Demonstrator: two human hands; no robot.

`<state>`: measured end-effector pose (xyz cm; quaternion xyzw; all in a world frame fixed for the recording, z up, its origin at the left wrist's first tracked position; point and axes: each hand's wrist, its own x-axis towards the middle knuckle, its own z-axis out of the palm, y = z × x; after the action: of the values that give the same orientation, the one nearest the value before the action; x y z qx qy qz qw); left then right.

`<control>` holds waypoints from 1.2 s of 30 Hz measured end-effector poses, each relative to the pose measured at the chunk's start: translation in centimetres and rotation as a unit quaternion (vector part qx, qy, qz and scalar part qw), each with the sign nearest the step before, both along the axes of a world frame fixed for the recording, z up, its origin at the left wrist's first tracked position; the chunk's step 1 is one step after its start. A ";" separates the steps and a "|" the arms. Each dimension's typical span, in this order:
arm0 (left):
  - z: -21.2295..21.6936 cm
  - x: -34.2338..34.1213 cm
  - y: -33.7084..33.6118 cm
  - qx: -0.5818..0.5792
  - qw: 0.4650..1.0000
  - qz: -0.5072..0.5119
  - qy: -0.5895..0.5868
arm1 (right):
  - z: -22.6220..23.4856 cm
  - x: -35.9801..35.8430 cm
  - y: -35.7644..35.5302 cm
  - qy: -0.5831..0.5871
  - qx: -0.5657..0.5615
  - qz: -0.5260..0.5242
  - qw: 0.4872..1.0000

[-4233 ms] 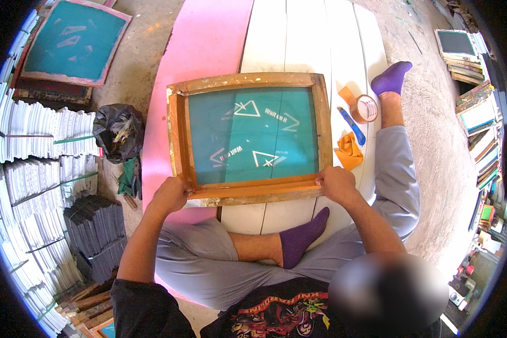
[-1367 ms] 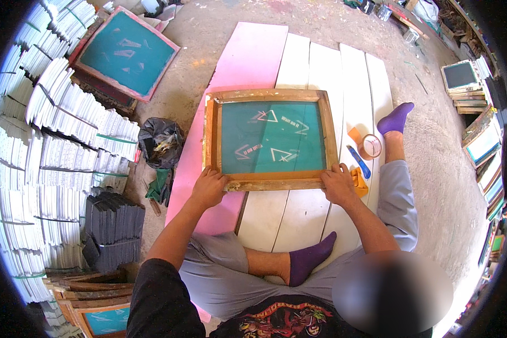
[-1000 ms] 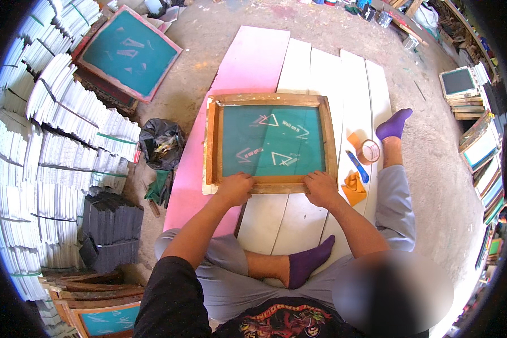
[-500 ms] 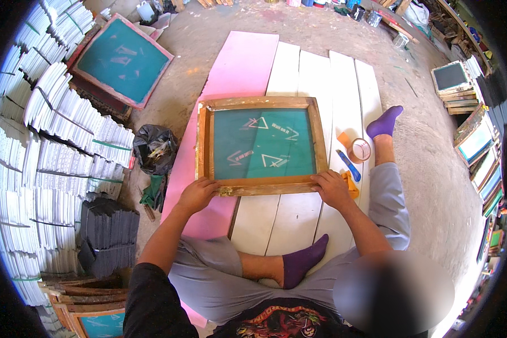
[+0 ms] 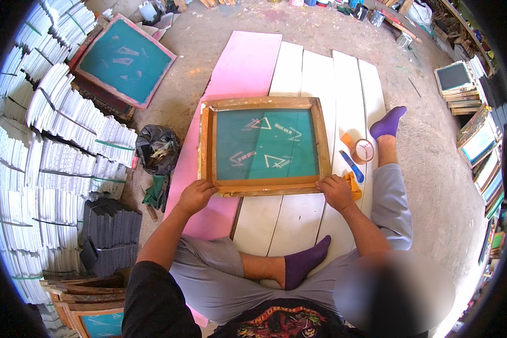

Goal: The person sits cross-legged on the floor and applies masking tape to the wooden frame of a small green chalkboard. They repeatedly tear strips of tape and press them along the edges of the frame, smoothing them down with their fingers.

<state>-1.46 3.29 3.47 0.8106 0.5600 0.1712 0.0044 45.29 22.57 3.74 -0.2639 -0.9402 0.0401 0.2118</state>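
A screen printing frame (image 5: 267,186) with a wooden border and green mesh lies in front of me, pale triangle designs showing on the mesh. My left hand (image 5: 198,195) grips its near left corner, fingers curled over the wood. At the near right corner, my right hand (image 5: 336,190) holds the same border, thumb and fingers closed on it. Just right of the frame sit a roll of brown tape (image 5: 362,151), a blue utility knife (image 5: 352,165) and a yellow-orange piece (image 5: 352,186) partly behind my right hand. A small orange piece (image 5: 347,139) lies beside the tape.
Under the frame are white boards (image 5: 290,225) and a pink board (image 5: 243,62). Bundled paper stacks (image 5: 67,107) rise along the left, with a black plastic bag (image 5: 156,149) beside them. Another green screen (image 5: 125,61) leans at far left. More frames (image 5: 455,79) stand at right.
Both hands keep their hold on the frame. The whole view has shifted very slightly; the right fingers sit a little differently at the near right corner.
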 end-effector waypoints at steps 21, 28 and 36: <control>1.1 1.3 -2.7 -0.027 0.995 0.032 0.088 | -0.7 1.7 -3.6 -0.067 0.022 -0.072 0.995; -0.1 0.7 -5.0 -0.136 0.984 0.053 0.104 | -1.3 2.7 -4.9 -0.101 0.005 -0.086 0.991; -0.4 0.4 -5.3 -0.143 0.984 0.062 0.083 | -1.5 3.7 -5.1 -0.140 0.009 -0.094 0.986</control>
<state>-1.07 -2.01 3.03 0.7768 0.6262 0.0218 0.0631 48.95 17.51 2.24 -0.3521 -0.9319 -0.0262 0.0833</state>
